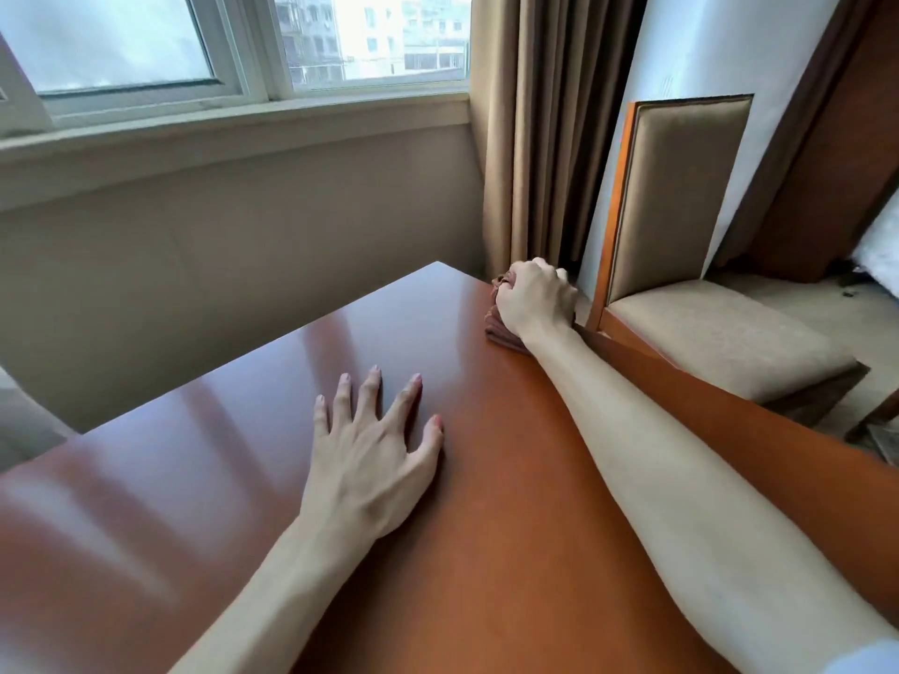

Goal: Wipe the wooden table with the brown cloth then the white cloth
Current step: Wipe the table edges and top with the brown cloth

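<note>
The glossy wooden table [243,454] fills the lower part of the head view. My right hand [532,296] is stretched out to the table's far right edge and is shut on the brown cloth [501,330], which is bunched under the palm and mostly hidden. My left hand [374,449] lies flat on the middle of the table with its fingers spread and nothing in it. No white cloth is in view.
A padded chair [681,226] with a wooden frame stands close beyond the table's right edge. Brown curtains [530,128] hang behind it. A window [233,46] and a beige wall lie past the far edge.
</note>
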Motion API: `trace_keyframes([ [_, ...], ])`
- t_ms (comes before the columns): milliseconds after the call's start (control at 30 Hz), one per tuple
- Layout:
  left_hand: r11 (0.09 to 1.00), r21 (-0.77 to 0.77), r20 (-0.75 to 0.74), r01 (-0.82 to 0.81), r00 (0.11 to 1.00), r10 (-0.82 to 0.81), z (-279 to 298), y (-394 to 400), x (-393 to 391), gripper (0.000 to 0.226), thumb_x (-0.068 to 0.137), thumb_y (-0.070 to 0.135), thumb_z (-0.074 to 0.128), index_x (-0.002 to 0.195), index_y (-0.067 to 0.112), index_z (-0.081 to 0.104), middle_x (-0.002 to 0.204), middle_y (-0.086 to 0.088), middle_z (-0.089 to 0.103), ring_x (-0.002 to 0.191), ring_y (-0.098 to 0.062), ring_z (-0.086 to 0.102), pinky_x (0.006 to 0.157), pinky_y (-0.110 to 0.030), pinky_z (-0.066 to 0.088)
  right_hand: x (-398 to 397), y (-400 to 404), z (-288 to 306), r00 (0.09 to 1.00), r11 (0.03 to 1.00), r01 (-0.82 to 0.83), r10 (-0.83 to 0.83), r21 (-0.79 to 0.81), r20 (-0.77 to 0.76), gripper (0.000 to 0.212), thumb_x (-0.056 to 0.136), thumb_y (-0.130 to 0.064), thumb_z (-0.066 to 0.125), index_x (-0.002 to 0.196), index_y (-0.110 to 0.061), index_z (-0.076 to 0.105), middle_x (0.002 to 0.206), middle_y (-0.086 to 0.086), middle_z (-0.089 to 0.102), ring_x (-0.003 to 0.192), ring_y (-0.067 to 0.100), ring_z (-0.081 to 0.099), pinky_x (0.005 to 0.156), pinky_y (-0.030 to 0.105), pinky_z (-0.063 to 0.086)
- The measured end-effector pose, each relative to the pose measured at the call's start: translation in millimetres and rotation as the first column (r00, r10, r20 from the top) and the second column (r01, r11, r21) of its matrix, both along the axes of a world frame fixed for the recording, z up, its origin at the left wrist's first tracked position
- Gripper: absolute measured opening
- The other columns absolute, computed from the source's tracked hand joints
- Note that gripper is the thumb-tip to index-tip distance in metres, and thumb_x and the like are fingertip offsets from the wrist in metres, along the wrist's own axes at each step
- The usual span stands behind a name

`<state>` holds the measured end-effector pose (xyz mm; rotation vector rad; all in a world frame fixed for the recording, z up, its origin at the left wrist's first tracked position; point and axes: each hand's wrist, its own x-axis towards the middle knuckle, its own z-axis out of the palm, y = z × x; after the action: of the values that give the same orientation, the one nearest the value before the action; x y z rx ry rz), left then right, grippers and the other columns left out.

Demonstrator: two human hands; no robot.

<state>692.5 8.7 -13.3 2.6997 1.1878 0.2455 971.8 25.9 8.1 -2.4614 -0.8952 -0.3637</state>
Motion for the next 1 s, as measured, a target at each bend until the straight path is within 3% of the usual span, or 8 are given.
trace_keyframes([
  [267, 0.999, 0.049, 0.047, -0.012, 0.999, 0.010, -2.3, -0.5, 0.0, 0.064, 0.095, 0.069, 0.013, 0.155, 0.052, -0.001, 0.168, 0.008, -0.008, 0.153, -0.019, -0.018, 0.124, -0.045, -0.008, -55.2, 159.9, 10.3, 0.950, 0.948, -0.311, 0.308, -0.065, -0.045, 0.023, 0.087, -0.020, 0.055, 0.100, -0.023, 0.074, 0.110, 0.002, 0.070, 0.112, 0.033, 0.059, 0.084, 0.037, 0.047],
  [467, 0.999, 0.044, 0.033, -0.015, 0.999, 0.013, -0.6, -0.2, -0.1, 0.065, 0.095, 0.069, 0.013, 0.155, 0.051, -0.001, 0.168, 0.008, -0.008, 0.152, -0.018, -0.018, 0.123, -0.044, -0.010, -34.9, 98.0, -1.2, 0.543, 0.550, -0.828, 0.835, 0.110, -0.089, 0.029, 0.080, -0.025, 0.058, 0.098, -0.034, 0.079, 0.106, -0.016, 0.074, 0.098, 0.004, 0.069, 0.089, 0.027, 0.053],
  [600, 0.999, 0.038, 0.043, -0.010, 0.999, 0.008, -0.3, 0.2, 0.8, 0.065, 0.095, 0.069, 0.014, 0.156, 0.051, 0.002, 0.168, 0.008, -0.007, 0.153, -0.019, -0.017, 0.124, -0.044, -0.010, 17.7, 104.3, 8.3, 0.926, 0.929, -0.368, 0.369, 0.031, -0.080, 0.027, 0.081, -0.032, 0.058, 0.099, -0.030, 0.078, 0.101, 0.000, 0.074, 0.101, 0.031, 0.066, 0.082, 0.036, 0.052],
  [667, 1.000, 0.028, 0.046, -0.015, 0.999, 0.014, 0.4, -0.2, 0.4, 0.065, 0.095, 0.069, 0.015, 0.156, 0.051, 0.004, 0.168, 0.007, -0.004, 0.153, -0.019, -0.014, 0.124, -0.044, -0.009, 0.1, 117.0, 9.1, 0.985, 0.986, -0.168, 0.167, -0.011, -0.052, 0.024, 0.087, -0.035, 0.061, 0.099, -0.022, 0.077, 0.104, 0.008, 0.072, 0.105, 0.038, 0.063, 0.082, 0.037, 0.050],
  [767, 1.000, 0.027, 0.033, -0.011, 0.999, 0.010, -0.4, 1.9, 0.7, 0.065, 0.094, 0.069, 0.015, 0.156, 0.050, 0.006, 0.168, 0.006, 0.000, 0.154, -0.021, -0.010, 0.124, -0.046, -0.005, -66.7, 118.1, 8.6, 0.928, 0.927, -0.372, 0.372, -0.035, -0.011, 0.025, 0.088, -0.037, 0.058, 0.099, -0.025, 0.077, 0.108, 0.001, 0.070, 0.107, 0.034, 0.061, 0.084, 0.037, 0.050],
  [900, 0.999, 0.045, 0.048, 0.012, 0.999, -0.014, -0.2, -0.6, -1.8, 0.066, 0.094, 0.067, 0.013, 0.156, 0.047, 0.011, 0.164, 0.013, 0.013, 0.154, -0.023, -0.003, 0.124, -0.046, -0.003, -84.4, 53.5, 2.0, 0.505, 0.507, -0.862, 0.861, 0.007, -0.064, 0.027, 0.084, -0.027, 0.057, 0.099, -0.037, 0.077, 0.108, -0.017, 0.071, 0.102, 0.011, 0.065, 0.084, 0.035, 0.053],
  [933, 0.999, 0.038, 0.045, 0.017, 0.999, -0.019, -0.2, -1.0, -2.9, 0.066, 0.094, 0.067, 0.014, 0.156, 0.047, 0.013, 0.163, 0.016, 0.013, 0.154, -0.023, -0.002, 0.124, -0.046, -0.003, -62.8, 42.5, 5.0, 0.508, 0.511, -0.859, 0.859, 0.037, -0.062, 0.028, 0.083, -0.026, 0.058, 0.099, -0.037, 0.078, 0.107, -0.017, 0.073, 0.103, 0.009, 0.067, 0.088, 0.034, 0.054],
  [1000, 0.999, 0.029, 0.063, 0.016, 0.998, -0.018, 0.9, -0.8, -2.4, 0.065, 0.094, 0.066, 0.016, 0.156, 0.048, 0.015, 0.164, 0.019, 0.013, 0.154, -0.022, -0.002, 0.124, -0.045, -0.004, -11.8, 36.1, 11.9, 0.751, 0.752, -0.658, 0.659, 0.038, -0.045, 0.028, 0.082, -0.032, 0.057, 0.101, -0.035, 0.078, 0.107, -0.014, 0.074, 0.106, 0.017, 0.068, 0.091, 0.036, 0.054],
])
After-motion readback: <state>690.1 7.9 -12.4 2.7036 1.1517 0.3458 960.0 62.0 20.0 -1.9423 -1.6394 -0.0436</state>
